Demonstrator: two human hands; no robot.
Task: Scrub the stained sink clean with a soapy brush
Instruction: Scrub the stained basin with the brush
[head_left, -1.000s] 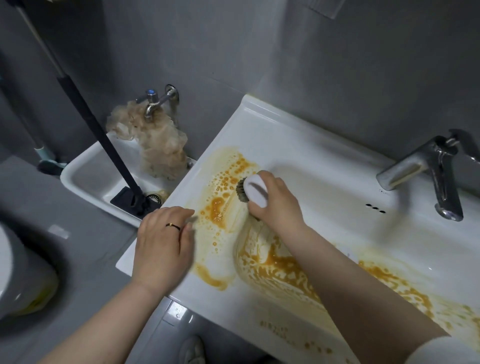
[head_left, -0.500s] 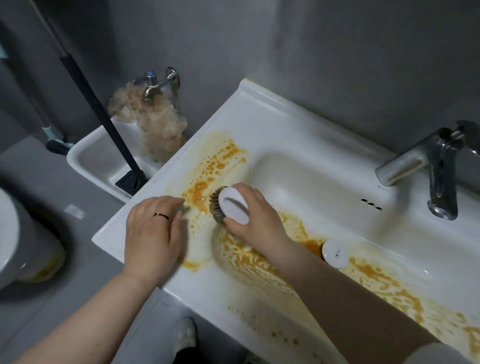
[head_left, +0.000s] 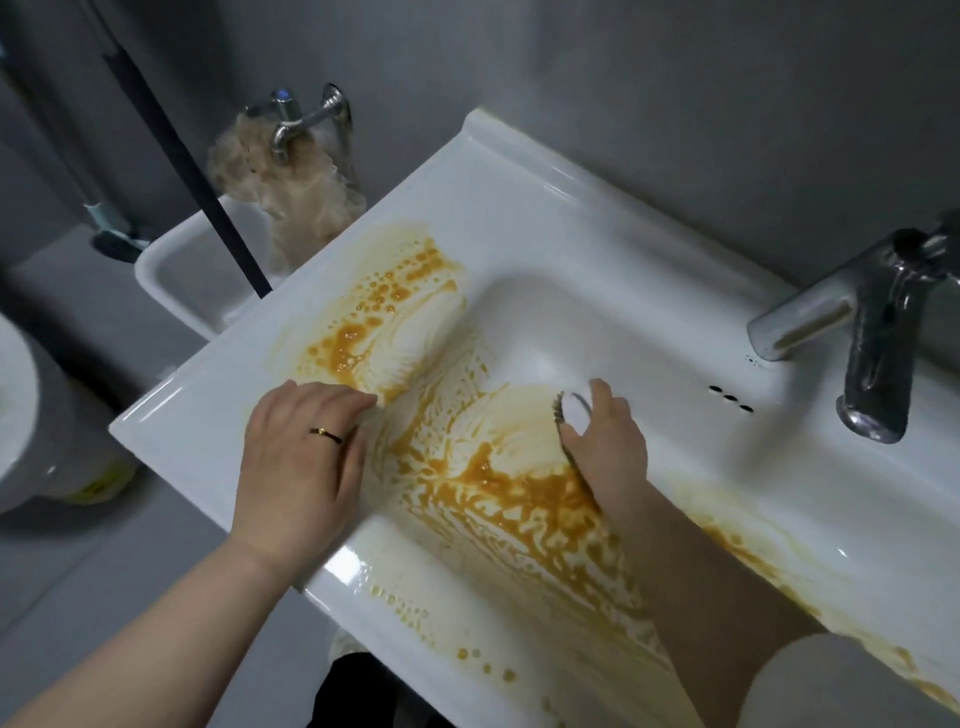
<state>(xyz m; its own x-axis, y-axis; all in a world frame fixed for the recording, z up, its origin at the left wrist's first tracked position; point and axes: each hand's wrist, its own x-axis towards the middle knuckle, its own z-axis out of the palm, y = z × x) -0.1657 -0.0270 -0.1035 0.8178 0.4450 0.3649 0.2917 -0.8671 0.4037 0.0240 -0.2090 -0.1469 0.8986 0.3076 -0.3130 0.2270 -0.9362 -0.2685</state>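
Stretching across most of the view, the white ceramic sink (head_left: 545, 234) is carrying orange-brown foamy stains (head_left: 498, 483) over its nine-o'clock ledge, down the bowl's near wall and along the front rim toward five o'clock. The right forearm is reaching in from five o'clock. The right hand (head_left: 610, 452) is hanging inside the bowl, knuckles up, with its fingers curling tightly round the white-topped scrubbing brush (head_left: 574, 413). The brush's dark bristles are facing nine o'clock and meeting the stained bowl wall. The left hand (head_left: 301, 462) is lying palm down on the ledge at nine o'clock of the brush, fingers straight and pressed together, fingertips touching the stained patch.

At ten o'clock a smaller white basin (head_left: 171, 270) is sitting beyond the sink, with a black mop pole (head_left: 182, 156) slanting into it. A chrome mixer faucet (head_left: 857, 338) is standing at three o'clock, three overflow holes (head_left: 730, 399) lying just beside its base. A gold ring (head_left: 326, 434) is sitting on one left-hand finger.
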